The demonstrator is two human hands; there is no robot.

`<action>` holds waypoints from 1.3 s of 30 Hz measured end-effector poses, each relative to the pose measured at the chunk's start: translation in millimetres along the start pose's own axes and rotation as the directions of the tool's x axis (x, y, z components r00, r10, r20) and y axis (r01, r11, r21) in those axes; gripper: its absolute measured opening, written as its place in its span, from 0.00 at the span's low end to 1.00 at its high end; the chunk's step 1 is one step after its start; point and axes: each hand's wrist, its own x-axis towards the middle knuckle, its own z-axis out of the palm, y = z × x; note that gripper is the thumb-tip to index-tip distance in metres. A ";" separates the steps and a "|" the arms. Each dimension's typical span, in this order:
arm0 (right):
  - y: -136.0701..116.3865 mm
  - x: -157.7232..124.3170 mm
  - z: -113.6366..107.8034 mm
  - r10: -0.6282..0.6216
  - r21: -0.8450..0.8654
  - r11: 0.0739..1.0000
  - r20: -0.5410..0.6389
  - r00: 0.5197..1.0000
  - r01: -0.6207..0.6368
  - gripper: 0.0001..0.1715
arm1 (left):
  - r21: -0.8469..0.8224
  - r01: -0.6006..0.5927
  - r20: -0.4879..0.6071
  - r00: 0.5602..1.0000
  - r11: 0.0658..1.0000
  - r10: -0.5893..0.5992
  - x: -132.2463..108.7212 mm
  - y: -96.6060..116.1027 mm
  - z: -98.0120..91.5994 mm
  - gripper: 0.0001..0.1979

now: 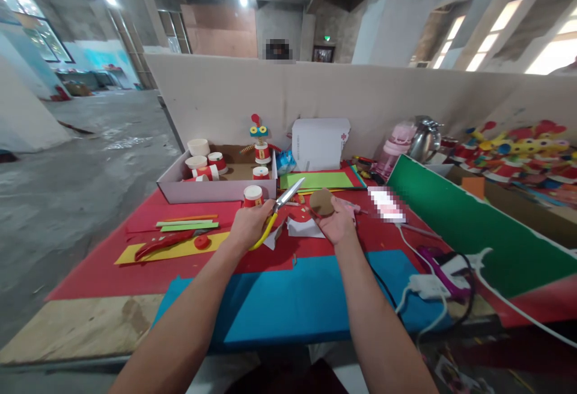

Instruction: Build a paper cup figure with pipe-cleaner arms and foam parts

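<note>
My left hand (pixel 249 224) is closed round the yellow handles of a pair of scissors (pixel 283 203), whose open blades point up and to the right. My right hand (pixel 337 224) pinches a round brown cardboard disc (pixel 321 202), held upright just right of the blade tips. Both hands hover over the red sheet (pixel 135 273) on the table. White paper scraps (pixel 305 227) lie between and below the hands. A red and white paper cup (pixel 253 195) stands just behind my left hand.
A shallow cardboard box (pixel 216 190) with several paper cups and a paper-cup figure (pixel 261 141) stands at the back. Red, yellow and green strips (pixel 184 225) lie left. A blue sheet (pixel 293 304) covers the front. A green board (pixel 473 225), power strip (pixel 430 286) and cables lie right.
</note>
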 end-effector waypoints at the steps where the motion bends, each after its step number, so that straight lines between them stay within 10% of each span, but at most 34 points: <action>1: -1.3 -1.0 -0.1 0.017 0.040 0.999 0.011 1.000 -0.018 0.10 | 0.007 0.004 0.007 1.000 1.000 -0.004 0.1 0.4 0.3 0.14; 15: -7.8 -10.3 6.0 0.002 0.176 0.984 0.047 0.999 -0.010 0.24 | 0.032 -0.015 0.023 1.000 0.999 0.014 1.5 1.0 3.5 0.16; 21: -2.6 -4.7 8.3 -0.029 0.129 0.991 -0.112 0.993 0.044 0.05 | 0.014 0.043 0.023 0.999 0.999 -0.043 2.1 6.1 -2.0 0.16; 24: 4.9 -1.2 8.2 -0.148 -0.004 0.988 -0.262 0.954 0.152 0.10 | -0.039 0.146 0.035 0.989 0.989 -0.144 -1.6 8.1 -13.6 0.16; 31: 13.2 -3.1 11.5 -0.182 -0.091 0.983 -0.339 0.923 0.161 0.12 | -0.250 0.178 0.182 0.974 0.952 -0.135 -53.2 -27.2 -39.8 0.16; 39: 20.9 -11.9 18.9 -0.160 -0.265 0.959 -0.222 0.962 0.099 0.23 | 0.072 0.493 0.282 0.824 0.867 -0.492 -119.2 -47.7 -41.2 0.17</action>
